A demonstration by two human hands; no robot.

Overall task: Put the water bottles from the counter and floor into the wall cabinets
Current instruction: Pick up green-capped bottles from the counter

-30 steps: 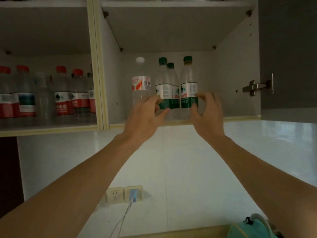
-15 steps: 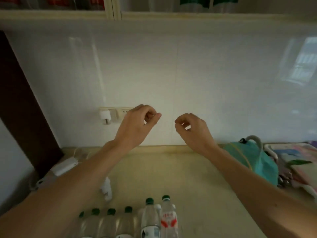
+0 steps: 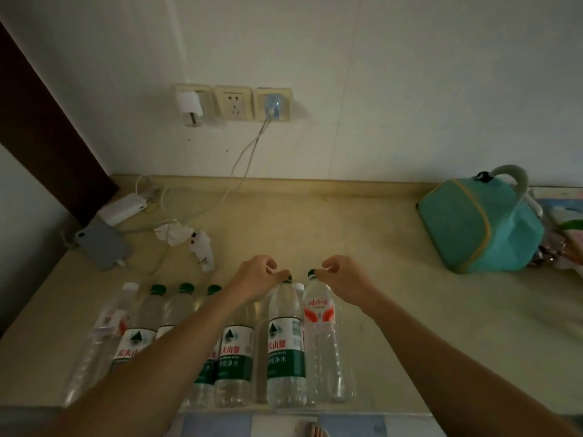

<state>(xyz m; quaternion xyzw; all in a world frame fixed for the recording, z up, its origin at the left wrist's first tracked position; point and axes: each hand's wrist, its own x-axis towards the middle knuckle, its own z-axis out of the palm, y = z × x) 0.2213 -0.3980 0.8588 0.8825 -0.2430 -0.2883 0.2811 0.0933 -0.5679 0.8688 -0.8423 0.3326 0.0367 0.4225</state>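
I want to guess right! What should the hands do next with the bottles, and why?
Probably pinch and lift. The left hand is at the green-label bottle cap, the right hand at the red-label bottle cap; both bottles stand on the counter.

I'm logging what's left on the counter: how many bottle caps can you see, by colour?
Green caps: 5
White caps: 2
Total: 7 visible. The left hand and right hand each pinch a green cap, and the left forearm may hide more.
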